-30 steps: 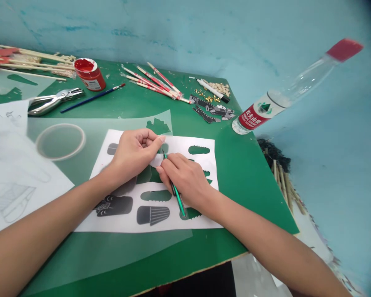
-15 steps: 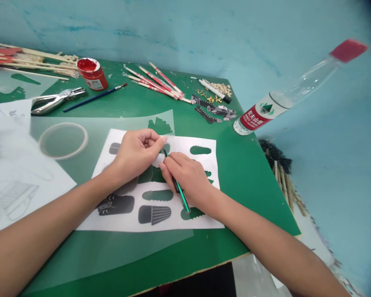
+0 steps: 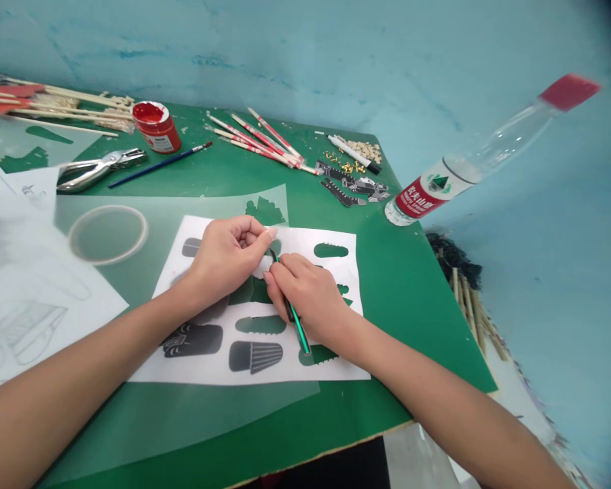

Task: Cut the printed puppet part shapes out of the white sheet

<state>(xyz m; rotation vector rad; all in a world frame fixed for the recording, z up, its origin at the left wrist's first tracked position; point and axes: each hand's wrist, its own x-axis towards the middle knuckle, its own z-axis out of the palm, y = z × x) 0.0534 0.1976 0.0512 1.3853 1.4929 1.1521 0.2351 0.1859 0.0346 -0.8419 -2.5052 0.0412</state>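
At the frame's centre, the right hand [image 3: 313,293] has its grip clamped on a slim green tool [image 3: 300,330] above the cut-out sheet [image 3: 183,372]; the left hand's [image 3: 227,257] is together, contents unclear. Close work seems underway, calling for steadiness.

Soft, fairly bright light leaves faint shadows beneath the forearms; edges stretch, and the bottle [image 3: 438,182] leans, its red cap [image 3: 570,92] slightly blurred.
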